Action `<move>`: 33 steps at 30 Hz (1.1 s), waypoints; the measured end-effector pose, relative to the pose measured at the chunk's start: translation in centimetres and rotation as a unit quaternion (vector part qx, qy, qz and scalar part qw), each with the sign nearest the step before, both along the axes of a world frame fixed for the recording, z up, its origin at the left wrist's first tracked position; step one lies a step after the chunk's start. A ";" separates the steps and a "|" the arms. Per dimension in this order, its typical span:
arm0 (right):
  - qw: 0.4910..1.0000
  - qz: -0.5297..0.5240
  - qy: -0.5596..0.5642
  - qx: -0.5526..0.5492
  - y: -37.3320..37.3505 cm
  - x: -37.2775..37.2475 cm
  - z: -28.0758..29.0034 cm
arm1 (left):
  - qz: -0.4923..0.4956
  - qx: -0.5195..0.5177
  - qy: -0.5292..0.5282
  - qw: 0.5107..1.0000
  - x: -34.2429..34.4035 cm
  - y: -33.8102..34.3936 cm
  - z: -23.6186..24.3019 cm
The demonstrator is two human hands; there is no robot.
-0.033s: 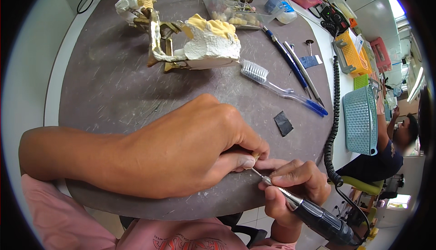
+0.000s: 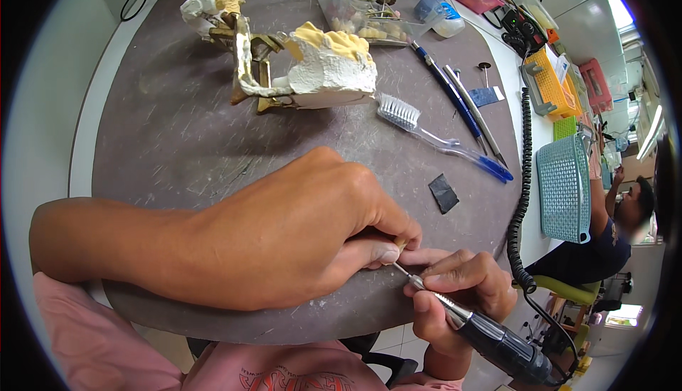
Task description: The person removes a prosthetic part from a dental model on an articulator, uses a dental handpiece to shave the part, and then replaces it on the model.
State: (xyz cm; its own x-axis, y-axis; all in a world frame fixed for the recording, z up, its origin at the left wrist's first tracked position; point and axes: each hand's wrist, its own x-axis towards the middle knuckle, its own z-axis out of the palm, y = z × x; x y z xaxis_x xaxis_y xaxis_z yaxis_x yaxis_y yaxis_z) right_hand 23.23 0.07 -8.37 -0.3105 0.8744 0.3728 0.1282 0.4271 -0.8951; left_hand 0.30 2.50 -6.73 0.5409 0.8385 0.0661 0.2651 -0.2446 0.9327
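My left hand [image 2: 305,227] reaches across from the left, its thumb and fingertips pinched together. A sliver of a small yellowish piece [image 2: 401,245] shows between them; most of it is hidden, so its kind is unclear. My right hand [image 2: 472,284] grips a black and silver rotary handpiece [image 2: 501,340] like a pen. The thin metal shank [image 2: 401,269] of its bit points up and left to the left thumb tip, where its end is hidden. Fingers of both hands meet beside the small piece. Above them stands a dental plaster model [image 2: 330,71] on a brass-coloured articulator [image 2: 264,75].
On the brown worktop [image 2: 170,149] lie a toothbrush [image 2: 440,141], a blue pencil-like tool [image 2: 451,93], a silver pointed tool [image 2: 474,114] and a dark square [image 2: 443,193]. A coiled black cord [image 2: 522,199] hangs by a blue basket [image 2: 563,188]. Another person [image 2: 604,238] sits at far right.
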 end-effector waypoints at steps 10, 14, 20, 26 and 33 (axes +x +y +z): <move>0.999 0.014 -0.029 0.023 0.4 -0.2 0.0 | -0.006 0.022 -0.003 1.000 0.0 0.0 0.0; 0.999 0.039 0.000 0.002 0.1 0.5 0.4 | -0.009 -0.003 0.005 1.000 -0.1 0.1 0.3; 0.999 0.008 0.008 0.037 -0.7 0.4 -0.6 | -0.025 -0.110 0.019 0.993 -0.4 0.5 1.1; 0.985 -0.031 -0.064 0.155 -1.9 0.4 -0.8 | 0.006 -0.358 -0.129 0.925 0.0 -0.3 1.9; 0.988 -0.011 -0.064 0.143 -2.0 0.4 -0.7 | -0.008 -0.406 -0.172 0.897 0.1 -0.7 1.3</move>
State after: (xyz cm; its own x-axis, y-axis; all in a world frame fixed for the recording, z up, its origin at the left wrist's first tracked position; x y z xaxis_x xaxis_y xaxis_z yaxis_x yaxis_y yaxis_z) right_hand 23.62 -1.94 -9.03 -0.3524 0.7459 0.5652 0.2449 0.6564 -0.7135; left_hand 0.36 1.82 -5.42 0.6182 0.6776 -0.3984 -0.0695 0.5520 0.8309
